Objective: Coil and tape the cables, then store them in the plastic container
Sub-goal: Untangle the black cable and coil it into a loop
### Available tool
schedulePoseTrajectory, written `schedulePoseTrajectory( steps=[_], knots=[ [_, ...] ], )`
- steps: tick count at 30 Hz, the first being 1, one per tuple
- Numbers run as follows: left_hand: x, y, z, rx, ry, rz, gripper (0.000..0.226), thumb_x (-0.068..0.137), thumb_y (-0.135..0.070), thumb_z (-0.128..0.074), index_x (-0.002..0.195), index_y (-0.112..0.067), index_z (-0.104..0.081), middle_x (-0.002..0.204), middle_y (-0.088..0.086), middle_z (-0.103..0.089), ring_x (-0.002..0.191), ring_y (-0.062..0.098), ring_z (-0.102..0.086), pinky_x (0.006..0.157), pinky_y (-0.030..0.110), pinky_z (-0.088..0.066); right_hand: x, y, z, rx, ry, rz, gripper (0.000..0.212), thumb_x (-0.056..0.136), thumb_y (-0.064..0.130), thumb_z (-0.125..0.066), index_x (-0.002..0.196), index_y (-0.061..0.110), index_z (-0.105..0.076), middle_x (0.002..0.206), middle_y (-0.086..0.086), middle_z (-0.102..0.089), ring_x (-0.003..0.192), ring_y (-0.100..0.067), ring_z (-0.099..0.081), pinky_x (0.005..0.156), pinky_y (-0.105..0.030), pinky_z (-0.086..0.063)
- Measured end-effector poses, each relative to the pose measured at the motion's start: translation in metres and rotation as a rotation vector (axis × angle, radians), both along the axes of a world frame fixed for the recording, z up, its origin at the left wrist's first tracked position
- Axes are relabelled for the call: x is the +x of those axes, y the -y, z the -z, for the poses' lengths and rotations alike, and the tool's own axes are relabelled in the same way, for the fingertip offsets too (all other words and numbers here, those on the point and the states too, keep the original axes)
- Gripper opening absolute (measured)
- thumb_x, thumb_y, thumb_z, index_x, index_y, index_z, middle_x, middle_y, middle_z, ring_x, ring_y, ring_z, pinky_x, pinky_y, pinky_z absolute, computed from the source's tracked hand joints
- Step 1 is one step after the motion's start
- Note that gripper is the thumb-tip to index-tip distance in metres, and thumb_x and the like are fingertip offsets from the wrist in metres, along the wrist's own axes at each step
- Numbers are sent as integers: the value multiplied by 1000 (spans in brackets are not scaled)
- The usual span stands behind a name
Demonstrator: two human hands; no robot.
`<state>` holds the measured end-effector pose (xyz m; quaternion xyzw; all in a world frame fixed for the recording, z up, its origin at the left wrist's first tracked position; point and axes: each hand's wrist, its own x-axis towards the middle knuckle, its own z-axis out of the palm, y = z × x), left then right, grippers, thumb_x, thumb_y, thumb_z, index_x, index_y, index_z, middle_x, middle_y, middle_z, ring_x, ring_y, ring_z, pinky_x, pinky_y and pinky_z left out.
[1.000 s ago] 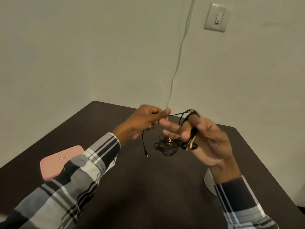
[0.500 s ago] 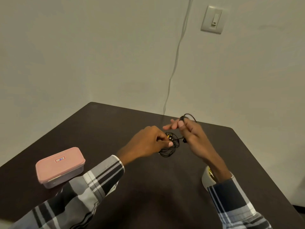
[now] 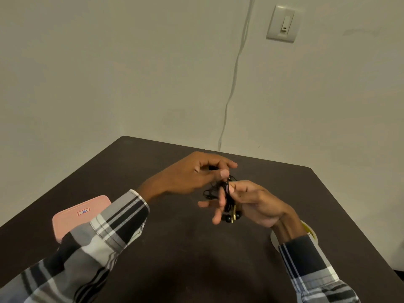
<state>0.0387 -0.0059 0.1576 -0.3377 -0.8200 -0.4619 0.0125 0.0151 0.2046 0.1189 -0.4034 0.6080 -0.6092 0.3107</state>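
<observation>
Earphone cable [image 3: 228, 202] wound around right hand [image 3: 255, 204] fingers [image 3: 219, 212].

Single head view, looking forward and down, close over dark table [image 3: 175, 248]; wall corner fills upper half.
</observation>
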Motion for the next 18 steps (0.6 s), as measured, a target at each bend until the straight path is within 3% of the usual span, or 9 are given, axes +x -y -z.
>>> schedulePoseTrajectory(
  steps=[3,5,7,10,13,18],
  knots=[
    [2,-7,14,188,98,38,26,100,-21,-49,98,1,-62,100,10,-69,99,21,-66,96,50,-51,-3,-1,1,-18,8,-39,30,101,26,-40,92,3,-58,75,-16,-72,122,-50,-57,112,-67,-29],
    [3,-11,23,273,141,0,23,99,-26,-49,93,-7,-62,85,1,-64,85,16,-61,90,50,-51,-5,-3,1,-20,17,-34,30,102,25,-40,89,4,-58,63,-13,-65,109,-47,-64,105,-74,-26],
    [4,-15,27,345,188,-28,19,99,-27,-51,88,-17,-64,78,-6,-62,76,12,-58,82,41,-51,-2,-4,-2,-43,48,-46,29,101,31,-49,87,7,-58,57,-9,-58,93,-40,-69,101,-68,-35],
    [3,-19,30,467,301,-57,21,99,-25,-53,86,-14,-65,66,1,-59,61,15,-54,67,32,-49,1,-3,-4,-40,62,10,30,99,37,-56,85,10,-59,53,-4,-47,72,-28,-67,90,-44,-48],
    [1,-18,31,540,421,-72,23,99,-25,-55,87,-9,-67,61,4,-54,52,14,-45,51,21,-45,3,-3,-6,-65,108,64,27,98,29,-53,84,8,-59,53,-3,-40,59,-20,-56,92,-42,-50],
    [2,-11,33,577,675,-37,25,96,-19,-59,99,4,-67,66,9,-57,42,6,-48,46,19,-50,7,-6,-12,-35,114,157,28,94,35,-61,80,10,-62,56,1,-36,54,-13,-46,75,-27,-55]
  ],
)
